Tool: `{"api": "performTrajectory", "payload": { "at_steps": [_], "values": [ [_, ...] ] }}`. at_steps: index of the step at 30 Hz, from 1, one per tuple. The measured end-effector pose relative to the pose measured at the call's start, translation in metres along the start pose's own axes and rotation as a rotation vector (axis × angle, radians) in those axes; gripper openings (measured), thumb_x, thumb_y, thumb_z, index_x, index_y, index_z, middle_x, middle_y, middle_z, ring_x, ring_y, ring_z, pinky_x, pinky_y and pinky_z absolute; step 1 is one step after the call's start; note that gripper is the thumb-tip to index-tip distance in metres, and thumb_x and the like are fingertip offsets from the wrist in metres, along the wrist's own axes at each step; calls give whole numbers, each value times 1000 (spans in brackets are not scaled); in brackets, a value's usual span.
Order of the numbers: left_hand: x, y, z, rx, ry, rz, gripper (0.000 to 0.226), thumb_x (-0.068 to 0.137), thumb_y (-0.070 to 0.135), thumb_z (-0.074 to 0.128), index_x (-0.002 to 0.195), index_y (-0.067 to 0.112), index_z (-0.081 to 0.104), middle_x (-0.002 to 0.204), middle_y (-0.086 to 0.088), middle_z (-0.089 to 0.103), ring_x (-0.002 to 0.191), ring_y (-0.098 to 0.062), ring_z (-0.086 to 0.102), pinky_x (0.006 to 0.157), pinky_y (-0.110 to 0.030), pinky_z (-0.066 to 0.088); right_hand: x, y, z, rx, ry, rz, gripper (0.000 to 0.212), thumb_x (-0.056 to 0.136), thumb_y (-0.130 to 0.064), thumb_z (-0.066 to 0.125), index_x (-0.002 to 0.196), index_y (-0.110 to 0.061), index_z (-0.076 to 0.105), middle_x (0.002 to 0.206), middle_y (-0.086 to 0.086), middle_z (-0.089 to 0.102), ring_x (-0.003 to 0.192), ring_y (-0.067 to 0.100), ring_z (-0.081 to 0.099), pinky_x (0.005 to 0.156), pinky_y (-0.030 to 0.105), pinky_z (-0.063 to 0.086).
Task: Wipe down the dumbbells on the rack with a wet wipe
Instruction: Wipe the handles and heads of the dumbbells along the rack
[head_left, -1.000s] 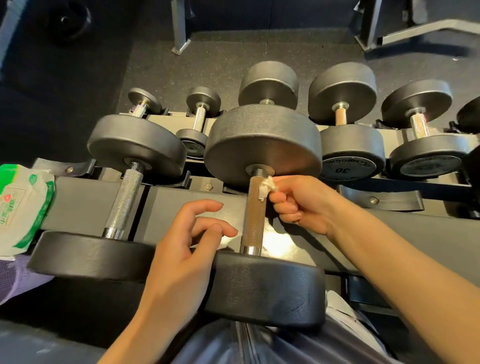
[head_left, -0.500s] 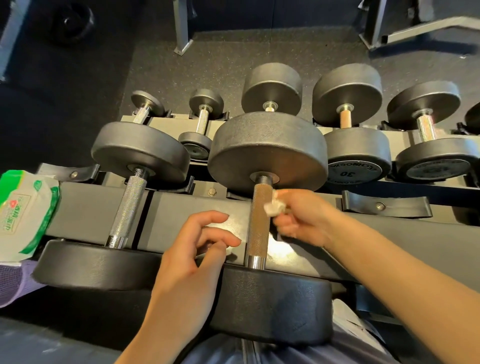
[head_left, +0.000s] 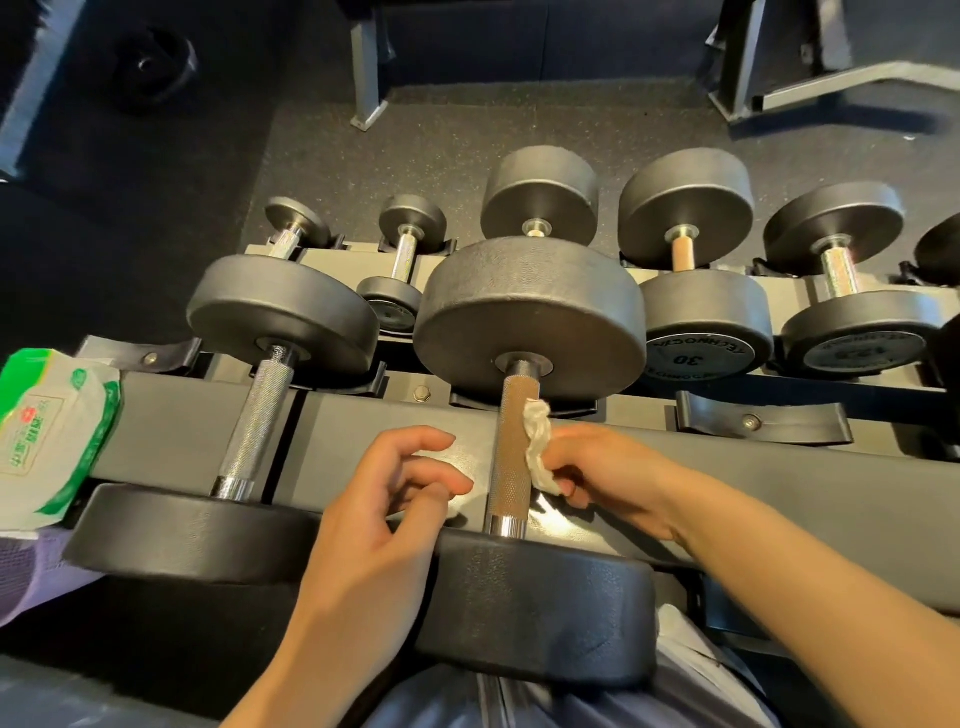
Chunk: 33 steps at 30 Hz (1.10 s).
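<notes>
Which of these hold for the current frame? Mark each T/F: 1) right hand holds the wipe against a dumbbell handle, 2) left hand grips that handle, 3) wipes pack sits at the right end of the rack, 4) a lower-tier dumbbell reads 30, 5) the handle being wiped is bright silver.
1. True. The right hand holds the wipe against the brownish handle.
2. False. The left hand hovers beside the handle, fingers loosely curled, holding nothing.
3. False. The wipes pack sits at the left end.
4. True. The 30 dumbbell shows it on its end face.
5. False. It is brownish; the neighbouring silver handle is to its left.
</notes>
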<state>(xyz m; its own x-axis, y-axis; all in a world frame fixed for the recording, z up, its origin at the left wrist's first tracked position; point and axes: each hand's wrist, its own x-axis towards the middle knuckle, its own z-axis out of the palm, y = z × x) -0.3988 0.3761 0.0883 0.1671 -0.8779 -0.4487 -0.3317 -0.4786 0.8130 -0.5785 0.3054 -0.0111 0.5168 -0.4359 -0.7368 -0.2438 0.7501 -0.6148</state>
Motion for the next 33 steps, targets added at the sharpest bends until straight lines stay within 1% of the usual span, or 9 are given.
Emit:
{"api": "performTrajectory", "payload": {
  "at_steps": [3,6,9,13,18,21,24,28,33],
  "values": [
    [0,-1,0,9,11,14,29,92,7,56,106,33,57,86,10,72,85,-2,64,70,-3,40,-2,0,-5,290,-150,-19,14,91,-22,49,80,-13,49,66,0,42,55,10,30,50,21,25],
    [0,-4,0,1,20,33,26,92,12,58,107,33,56,85,9,72,88,-2,64,74,-4,41,2,0,-6,301,-154,5,27,91,-38,52,83,-12,53,63,-1,40,54,8,29,47,19,23],
    [-1,-5,0,-20,32,49,17,92,25,61,106,34,56,87,7,72,90,-5,65,79,-9,43,3,3,-5,323,-135,-30,22,96,-22,47,79,-10,54,55,-3,42,50,8,31,52,23,22],
    [-1,-4,0,-53,25,41,16,87,33,60,102,38,57,87,7,71,90,-5,65,79,-13,41,6,9,-3,417,-53,-39,18,98,-8,42,87,-6,56,52,-1,44,44,7,34,42,17,27],
    [-1,-4,1,-58,22,50,24,76,35,57,100,37,59,86,4,71,88,-6,65,75,-5,42,29,2,7,227,145,31,22,102,-24,39,94,-15,58,64,3,47,46,8,36,39,18,31],
    [-1,-4,1,-65,30,43,26,76,36,58,102,35,58,86,4,71,88,-6,65,75,-6,43,39,-13,6,-98,228,112,24,102,-31,33,96,-19,53,66,3,42,45,9,34,38,19,28],
    [-1,-1,0,-78,31,25,24,81,44,66,102,35,58,86,6,71,88,-6,65,75,-10,42,43,-17,3,-279,313,108,27,100,-26,36,80,-14,48,61,2,39,41,11,31,37,20,26],
    [-1,1,0,-71,32,3,17,86,30,64,101,33,59,86,6,70,87,-6,64,76,-10,41,42,-15,7,173,252,78,34,100,-22,37,70,-13,51,55,2,43,39,10,31,36,18,20],
    [-2,-1,1,-22,31,12,16,88,19,62,98,32,61,86,7,70,86,-4,64,72,-4,41,29,-1,-1,835,-16,-78,22,91,-17,43,102,-5,57,76,5,52,55,12,40,44,19,31]
  ]
}}
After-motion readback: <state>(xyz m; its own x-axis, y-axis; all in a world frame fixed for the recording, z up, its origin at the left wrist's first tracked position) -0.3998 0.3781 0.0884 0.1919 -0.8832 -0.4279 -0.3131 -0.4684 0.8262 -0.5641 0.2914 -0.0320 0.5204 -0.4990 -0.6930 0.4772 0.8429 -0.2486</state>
